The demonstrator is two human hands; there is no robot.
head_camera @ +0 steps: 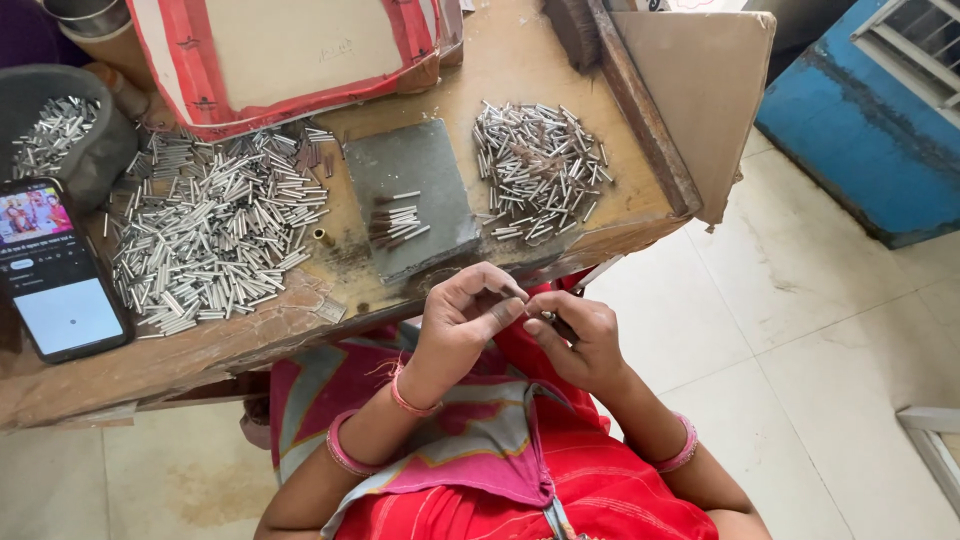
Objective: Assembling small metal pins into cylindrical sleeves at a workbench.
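A small metal tube (520,297) is pinched between the fingertips of the left hand (462,318) and right hand (572,335), both closed on it just off the bench (520,75) edge, with tube piles (210,235) kept within reach on it

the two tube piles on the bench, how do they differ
The left pile is bigger and spreads wide and loose, from the red-edged board down to the bench's front edge; the right pile is smaller and more compact. The left pile lies beside the phone, the right pile near the cardboard sheet. The grey slab lies between them. Both are short silvery metal tubes lying jumbled on the wooden bench.
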